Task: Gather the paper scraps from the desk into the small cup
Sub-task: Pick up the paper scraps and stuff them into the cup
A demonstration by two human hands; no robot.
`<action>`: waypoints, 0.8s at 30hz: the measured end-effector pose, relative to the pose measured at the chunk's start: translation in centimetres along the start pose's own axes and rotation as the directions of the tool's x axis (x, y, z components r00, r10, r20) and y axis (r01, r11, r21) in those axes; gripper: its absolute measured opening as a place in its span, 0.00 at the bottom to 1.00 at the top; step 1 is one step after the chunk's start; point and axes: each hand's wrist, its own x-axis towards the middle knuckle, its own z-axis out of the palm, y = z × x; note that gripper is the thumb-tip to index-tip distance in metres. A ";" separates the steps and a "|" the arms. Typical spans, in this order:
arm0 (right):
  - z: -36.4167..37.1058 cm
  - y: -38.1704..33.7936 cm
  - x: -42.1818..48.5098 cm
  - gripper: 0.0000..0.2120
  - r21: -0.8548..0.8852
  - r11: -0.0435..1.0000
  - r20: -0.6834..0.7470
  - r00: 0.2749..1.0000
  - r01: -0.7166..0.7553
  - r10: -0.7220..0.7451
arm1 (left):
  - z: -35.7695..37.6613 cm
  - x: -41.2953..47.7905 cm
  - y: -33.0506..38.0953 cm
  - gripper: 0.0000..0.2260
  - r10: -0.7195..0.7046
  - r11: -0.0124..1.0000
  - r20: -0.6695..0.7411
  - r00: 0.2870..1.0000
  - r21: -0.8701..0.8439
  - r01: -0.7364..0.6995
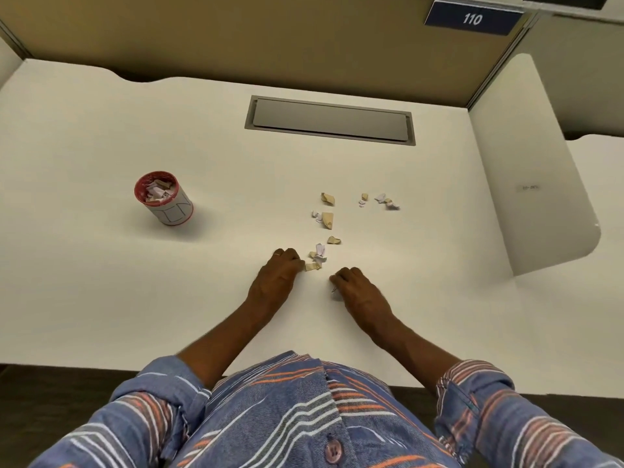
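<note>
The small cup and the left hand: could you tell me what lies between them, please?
In the head view, the desk between the small cup and the left hand is bare; the scraps lie right of that hand.

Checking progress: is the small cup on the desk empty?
No, the red-rimmed cup already holds white and tan paper scraps up near its rim.

A small cup (169, 201), white-sided with a red rim and base, stands upright on the left of the white desk (101, 136), part-filled with crumpled paper. Well apart to its right, tan and white paper scraps (327, 219) lie in a loose scattered trail. The nearest tan scrap sits at the left hand's (275, 275) curled fingertips; a white bit shows under the right hand's (358, 288) curled fingers.
</note>
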 end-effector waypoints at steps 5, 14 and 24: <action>0.0 -0.5 0.6 0.10 0.001 0.998 -0.012 0.998 -0.057 0.057 | -0.7 -0.2 -0.9 0.06 -0.112 0.944 -0.173 0.979 -0.327 0.050; 0.2 -0.9 0.7 0.06 0.055 0.992 -0.067 0.991 -0.116 0.119 | -8.6 0.8 -4.3 0.06 -0.464 0.694 -0.289 0.838 -0.706 0.141; -0.4 -2.5 1.6 0.08 0.101 0.971 -0.111 0.967 -0.219 0.229 | -19.9 2.1 -16.5 0.05 -0.475 0.819 -0.347 0.808 -0.511 0.262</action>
